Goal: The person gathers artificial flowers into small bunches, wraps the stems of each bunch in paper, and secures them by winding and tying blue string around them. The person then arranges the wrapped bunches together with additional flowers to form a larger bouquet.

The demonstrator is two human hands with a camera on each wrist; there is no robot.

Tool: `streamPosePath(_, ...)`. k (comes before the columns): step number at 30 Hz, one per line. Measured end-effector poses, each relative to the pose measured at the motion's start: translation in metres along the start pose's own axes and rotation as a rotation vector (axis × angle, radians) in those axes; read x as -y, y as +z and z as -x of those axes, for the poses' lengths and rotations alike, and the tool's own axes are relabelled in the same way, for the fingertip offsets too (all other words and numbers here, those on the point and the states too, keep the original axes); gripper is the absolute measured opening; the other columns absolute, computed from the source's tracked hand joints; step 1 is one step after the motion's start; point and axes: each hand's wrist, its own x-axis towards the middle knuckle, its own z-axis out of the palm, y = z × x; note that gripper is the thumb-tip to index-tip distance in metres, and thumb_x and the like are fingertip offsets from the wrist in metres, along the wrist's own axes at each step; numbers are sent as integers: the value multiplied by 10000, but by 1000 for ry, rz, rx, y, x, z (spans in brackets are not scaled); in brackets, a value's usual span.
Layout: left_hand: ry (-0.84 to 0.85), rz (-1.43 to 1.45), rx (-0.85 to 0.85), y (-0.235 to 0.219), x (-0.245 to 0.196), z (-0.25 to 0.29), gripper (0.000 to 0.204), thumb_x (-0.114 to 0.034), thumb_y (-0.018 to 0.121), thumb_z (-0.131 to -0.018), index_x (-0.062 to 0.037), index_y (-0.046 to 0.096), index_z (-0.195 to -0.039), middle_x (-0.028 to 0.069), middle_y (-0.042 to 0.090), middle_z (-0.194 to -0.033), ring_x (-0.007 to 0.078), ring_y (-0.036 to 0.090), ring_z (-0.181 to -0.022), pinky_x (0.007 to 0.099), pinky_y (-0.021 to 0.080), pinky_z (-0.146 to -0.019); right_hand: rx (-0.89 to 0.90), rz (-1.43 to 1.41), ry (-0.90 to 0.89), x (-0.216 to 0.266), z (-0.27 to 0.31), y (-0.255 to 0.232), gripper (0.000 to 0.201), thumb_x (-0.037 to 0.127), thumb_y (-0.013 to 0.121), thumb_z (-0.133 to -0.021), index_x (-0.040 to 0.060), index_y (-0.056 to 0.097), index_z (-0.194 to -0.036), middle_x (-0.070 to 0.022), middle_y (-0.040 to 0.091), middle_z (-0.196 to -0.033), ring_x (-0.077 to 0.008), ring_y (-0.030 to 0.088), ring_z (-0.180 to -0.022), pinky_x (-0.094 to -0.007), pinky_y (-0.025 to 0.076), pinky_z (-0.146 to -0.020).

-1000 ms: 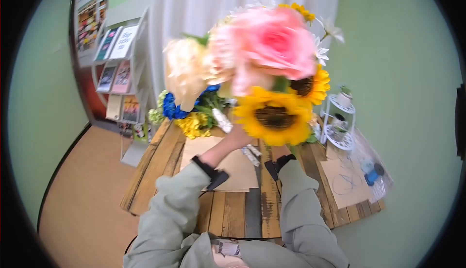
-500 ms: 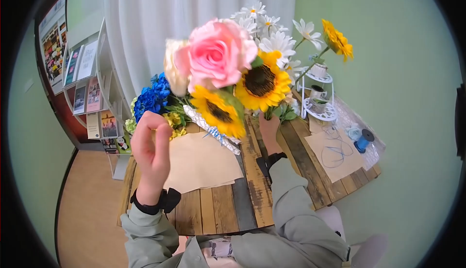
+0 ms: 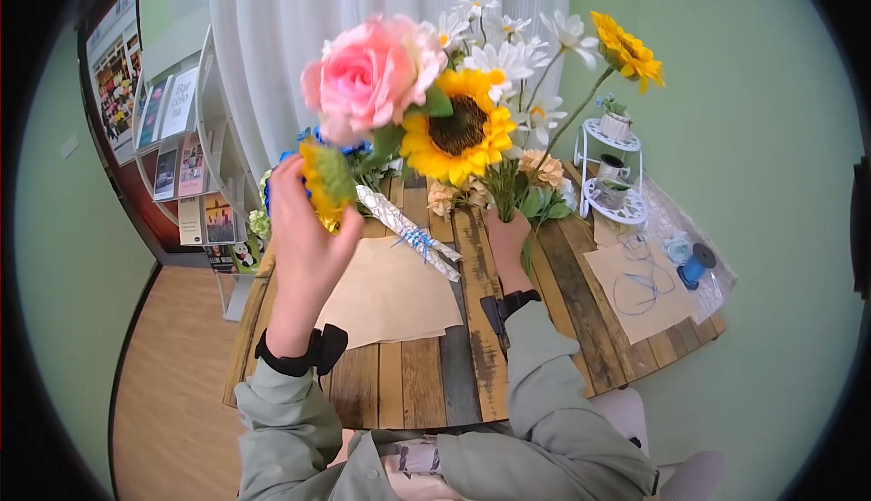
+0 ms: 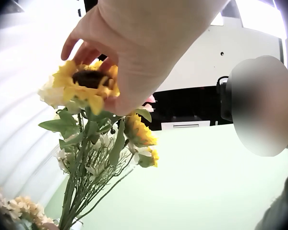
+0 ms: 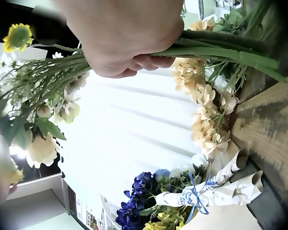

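My right hand [image 3: 510,240] grips a bunch of green stems [image 5: 225,52], holding a bouquet of artificial flowers above the table. In it are a pink rose [image 3: 363,76], a sunflower [image 3: 458,126], white daisies [image 3: 508,61] and a second sunflower [image 3: 626,50] on a long stem at the right. My left hand [image 3: 308,238] is raised at the bouquet's left side. Its fingers and thumb curl round the head of another sunflower [image 4: 89,81], whose green back [image 3: 331,181] faces me in the head view. In the right wrist view the stem ends extend below the right fist.
A paper-wrapped bouquet tied with blue string [image 3: 413,233] lies by brown paper sheets [image 3: 390,297] on the wooden table [image 3: 363,392]. Peach flowers [image 5: 201,115] stand behind. At the right are a white two-tier stand [image 3: 617,201] and a blue spool [image 3: 697,265]. A magazine rack [image 3: 186,147] stands left.
My left hand left the stems, rose at the left and came onto a sunflower head, which has turned its back to me. My right hand kept holding the bouquet, which is now lower and farther away.
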Motion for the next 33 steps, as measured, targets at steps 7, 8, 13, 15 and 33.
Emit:
streamPosePath(7, 446, -165, -149, 4, -51, -8, 523, -81, 748, -680, -6, 518, -1145, 167, 537, -1173, 325, 510, -1073, 395, 407, -899, -80, 295, -165, -19, -10, 5, 247, 224, 645, -772, -22, 631, -785, -193, 618, -672, -372, 607, -657, -411, 469, -606)
streamPosePath(8, 423, -242, -115, 8, -51, -19, 501, -88, 731, -691, -18, 531, -1145, 132, 555, -1139, 310, 514, -1064, 386, 415, -891, -70, 301, -155, -18, -8, 5, 247, 224, 645, -772, -22, 631, -785, -193, 618, -672, -372, 607, -657, -411, 469, -606)
streamPosePath(13, 548, -306, -4, 10, -33, -30, 250, -11, 653, -702, -13, 626, -951, 108, 615, -946, 292, 582, -941, 371, 474, -838, 5, 472, -148, -13, -9, 4, 243, 243, 643, -757, 14, 672, -835, -198, 640, -740, -385, 619, -716, -430, 487, -638)
streamPosePath(15, 657, -262, 11, 10, -43, -18, 208, -13, 652, -682, -8, 636, -890, 106, 613, -898, 283, 595, -906, 384, 494, -823, 9, 530, -152, -9, -10, 3, 240, 255, 643, -757, 27, 676, -825, -193, 644, -739, -378, 623, -711, -428, 494, -636)
streamPosePath(33, 513, -310, -333, 44, -13, -102, 122, -98, 617, -823, -47, 572, -925, 133, 585, -873, 302, 588, -810, 361, 474, -653, 270, 700, -119, 6, 0, 12, 358, 390, 643, -750, 37, 673, -807, -202, 653, -781, -372, 638, -769, -447, 502, -666)
